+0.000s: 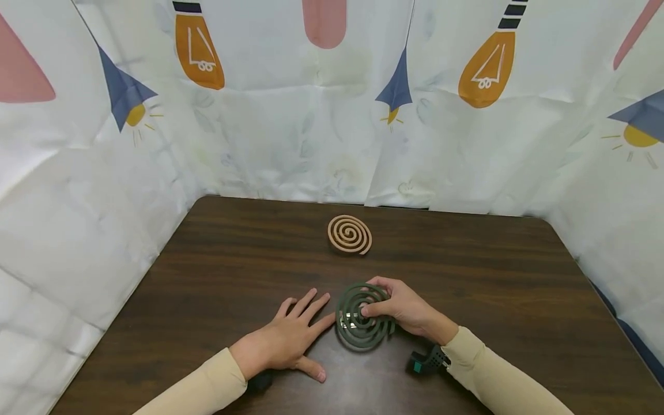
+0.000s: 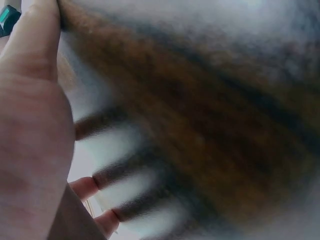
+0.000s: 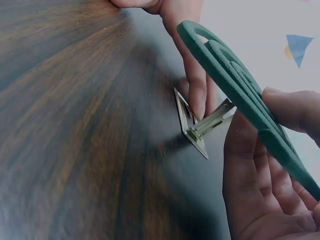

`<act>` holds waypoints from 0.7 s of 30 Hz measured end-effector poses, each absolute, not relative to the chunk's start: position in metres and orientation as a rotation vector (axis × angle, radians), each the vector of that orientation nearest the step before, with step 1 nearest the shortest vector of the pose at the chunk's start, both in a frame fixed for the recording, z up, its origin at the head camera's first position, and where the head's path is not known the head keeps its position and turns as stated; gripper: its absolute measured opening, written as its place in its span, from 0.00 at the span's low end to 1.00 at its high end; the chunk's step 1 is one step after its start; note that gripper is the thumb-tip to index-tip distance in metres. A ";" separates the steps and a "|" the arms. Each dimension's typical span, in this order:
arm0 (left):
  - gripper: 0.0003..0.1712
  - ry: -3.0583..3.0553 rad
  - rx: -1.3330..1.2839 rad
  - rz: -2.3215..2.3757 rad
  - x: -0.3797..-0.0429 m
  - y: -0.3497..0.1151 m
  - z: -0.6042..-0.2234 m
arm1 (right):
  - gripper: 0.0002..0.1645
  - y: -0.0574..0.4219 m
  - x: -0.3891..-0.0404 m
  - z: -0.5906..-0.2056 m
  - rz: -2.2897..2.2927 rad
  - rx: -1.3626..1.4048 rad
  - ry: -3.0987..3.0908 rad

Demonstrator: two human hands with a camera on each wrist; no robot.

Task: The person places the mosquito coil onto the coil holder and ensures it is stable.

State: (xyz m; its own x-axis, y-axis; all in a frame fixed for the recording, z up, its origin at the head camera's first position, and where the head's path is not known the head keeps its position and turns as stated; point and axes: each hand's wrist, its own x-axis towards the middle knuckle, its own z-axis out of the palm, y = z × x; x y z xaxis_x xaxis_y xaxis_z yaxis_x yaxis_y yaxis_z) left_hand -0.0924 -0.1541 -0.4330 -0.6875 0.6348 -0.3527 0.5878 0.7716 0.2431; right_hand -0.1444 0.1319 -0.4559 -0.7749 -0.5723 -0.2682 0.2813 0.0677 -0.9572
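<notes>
A green mosquito coil [image 3: 227, 82] is pinched in my right hand [image 1: 404, 308], thumb on top and fingers underneath. It is held tilted above the table. Below it a thin metal coil stand [image 3: 206, 126] lies on the table, its upright tab reaching up to the coil's underside. My left hand [image 1: 287, 341] is spread over the tabletop with straight fingers; in the right wrist view, one of its fingertips rests at the stand's base. The left wrist view is mostly blurred and shows the thumb and fingertips from the palm side.
A brown mosquito coil [image 1: 350, 233] lies near the back of the dark wooden table [image 1: 249, 253]. A white printed cloth [image 1: 290, 138] hangs close behind the table and along its sides. A dark wrist device [image 1: 427, 362] is strapped at the right sleeve.
</notes>
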 end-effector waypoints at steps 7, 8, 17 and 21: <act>0.63 2.549 0.935 0.170 -0.093 -0.156 -0.431 | 0.30 0.124 -0.143 -0.459 -1.781 -0.292 1.706; 0.63 2.550 0.938 0.176 -0.092 -0.156 -0.431 | 0.30 0.124 -0.143 -0.459 -1.782 -0.293 1.709; 0.62 2.554 0.945 0.188 -0.092 -0.156 -0.429 | 0.25 0.123 -0.144 -0.458 -1.780 -0.289 1.728; 0.62 2.555 0.944 0.177 -0.092 -0.155 -0.432 | 0.23 0.123 -0.145 -0.457 -1.780 -0.287 1.722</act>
State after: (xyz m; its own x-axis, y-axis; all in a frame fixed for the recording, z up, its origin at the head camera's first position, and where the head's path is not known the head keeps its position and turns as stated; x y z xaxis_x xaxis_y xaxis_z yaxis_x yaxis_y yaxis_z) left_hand -0.0924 -0.1549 -0.4316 -0.6869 0.6465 -0.3319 0.5945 0.7626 0.2551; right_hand -0.1453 0.1234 -0.4574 -0.7733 -0.5740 -0.2693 0.2882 0.0601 -0.9557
